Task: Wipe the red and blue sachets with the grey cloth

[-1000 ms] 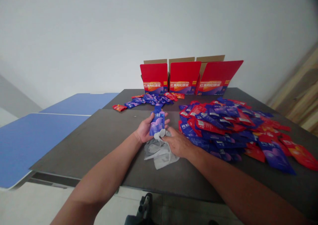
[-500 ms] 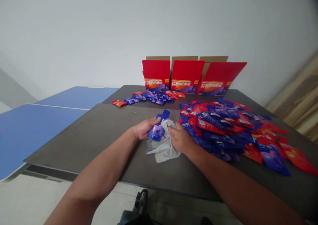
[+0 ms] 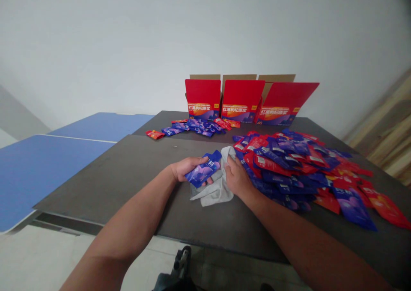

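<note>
A blue-purple pouch [image 3: 205, 167] with white lettering lies tilted in my left hand [image 3: 185, 168], thumb on top and fingers beneath. Bunched in my right hand [image 3: 236, 174] is a light grey cloth [image 3: 218, 192], whose lower part hangs onto the dark table [image 3: 144, 171]. The cloth's upper fold stands beside the pouch's spout end. Right of my right hand spreads a large heap of red and blue pouches [image 3: 289, 154], many overlapping.
At the back stand three open red boxes: the left box [image 3: 203, 94], the middle box [image 3: 242, 94] and the right box [image 3: 285, 98], flaps raised. A smaller group of pouches [image 3: 201, 126] lies before them. A blue table [image 3: 64, 162] adjoins on the left.
My right hand has drawn the cloth slightly right, off the pouch. The pouch has turned from near upright to a flatter slant in my left hand.
</note>
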`<state>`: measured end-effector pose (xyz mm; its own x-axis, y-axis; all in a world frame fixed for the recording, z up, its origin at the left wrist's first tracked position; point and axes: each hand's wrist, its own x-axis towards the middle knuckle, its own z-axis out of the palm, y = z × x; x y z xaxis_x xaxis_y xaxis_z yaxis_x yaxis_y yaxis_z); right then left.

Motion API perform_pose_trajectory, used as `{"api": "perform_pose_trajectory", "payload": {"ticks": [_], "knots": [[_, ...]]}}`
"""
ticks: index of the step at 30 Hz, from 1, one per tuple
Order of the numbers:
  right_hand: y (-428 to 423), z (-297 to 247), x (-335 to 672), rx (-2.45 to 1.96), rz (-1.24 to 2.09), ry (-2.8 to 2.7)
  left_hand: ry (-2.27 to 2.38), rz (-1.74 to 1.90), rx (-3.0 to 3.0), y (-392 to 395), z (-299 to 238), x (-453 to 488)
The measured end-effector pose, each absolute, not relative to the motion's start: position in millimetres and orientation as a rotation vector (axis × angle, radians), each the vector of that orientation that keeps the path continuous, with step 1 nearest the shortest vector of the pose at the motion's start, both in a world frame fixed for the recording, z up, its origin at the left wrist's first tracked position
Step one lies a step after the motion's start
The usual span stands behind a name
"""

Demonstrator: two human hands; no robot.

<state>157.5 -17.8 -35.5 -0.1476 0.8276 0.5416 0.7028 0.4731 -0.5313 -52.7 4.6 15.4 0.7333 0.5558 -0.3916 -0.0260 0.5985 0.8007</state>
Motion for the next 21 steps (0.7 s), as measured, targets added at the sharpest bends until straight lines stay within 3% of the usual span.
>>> {"api": "perform_pose_trajectory", "payload": {"ticks": [7, 13, 21], "knots": [[-32, -20, 157, -1.054, 0.155, -2.155, 0.463, 0.780, 0.562, 3, 15, -32], [-36, -21, 157, -0.774, 0.086, -2.423, 0.477, 0.784, 0.448, 2, 11, -19], [-36, -16, 157, -1.142, 0.089, -2.264, 0.579, 0.680, 0.496, -3, 12, -16]]}}
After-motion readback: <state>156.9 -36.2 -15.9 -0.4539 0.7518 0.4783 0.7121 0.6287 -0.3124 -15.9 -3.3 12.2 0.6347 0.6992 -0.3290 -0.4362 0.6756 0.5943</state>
